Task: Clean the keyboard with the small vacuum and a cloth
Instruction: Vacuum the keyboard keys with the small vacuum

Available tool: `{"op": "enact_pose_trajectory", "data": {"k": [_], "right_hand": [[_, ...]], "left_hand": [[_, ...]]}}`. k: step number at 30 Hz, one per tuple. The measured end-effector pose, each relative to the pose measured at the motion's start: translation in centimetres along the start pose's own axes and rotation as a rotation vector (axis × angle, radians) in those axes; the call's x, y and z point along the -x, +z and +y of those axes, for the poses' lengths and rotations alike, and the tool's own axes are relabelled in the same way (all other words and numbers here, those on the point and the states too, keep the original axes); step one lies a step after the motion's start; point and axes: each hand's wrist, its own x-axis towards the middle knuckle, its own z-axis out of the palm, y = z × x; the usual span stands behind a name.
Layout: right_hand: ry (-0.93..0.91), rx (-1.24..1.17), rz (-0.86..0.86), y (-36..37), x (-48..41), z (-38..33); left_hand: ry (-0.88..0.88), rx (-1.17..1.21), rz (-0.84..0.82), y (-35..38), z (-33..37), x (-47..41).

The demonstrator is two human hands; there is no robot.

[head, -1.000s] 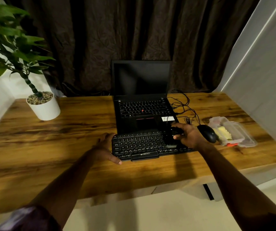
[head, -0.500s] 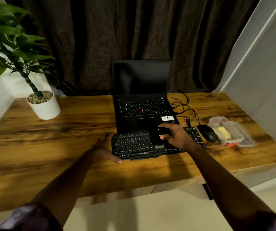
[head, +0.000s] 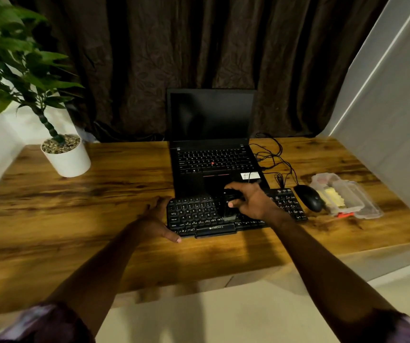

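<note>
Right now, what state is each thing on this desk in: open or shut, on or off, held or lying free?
Laptop: lid open, screen dark.
Keyboard: flat on the desk, left hand steadying its left end.
Vacuum: held by the right hand, nozzle down on the keys.
Mouse: lying free, untouched.
Plastic box: lid seems open.
Plant: upright in its pot.

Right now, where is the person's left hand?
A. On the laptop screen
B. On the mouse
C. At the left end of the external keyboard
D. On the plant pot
C: the left hand rests on the desk against the left end of the external keyboard.
</note>
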Motion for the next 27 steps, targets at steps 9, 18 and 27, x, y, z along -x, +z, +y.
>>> {"op": "enact_pose_trajectory", "data": {"k": [9,18,27], "right_hand": [[0.087,0.042,0.019,-1.7,0.7,2.4],[-0.001,-0.009,-0.013,0.9,-0.5,-1.2],[0.056,0.013,0.025,-1.6,0.8,1.5]], "left_hand": [[0.021,0.032,0.005,-0.3,0.3,0.3],[0.027,0.025,0.016,-0.4,0.9,0.8],[0.025,0.019,0.014,-0.5,1.0,0.9]]}}
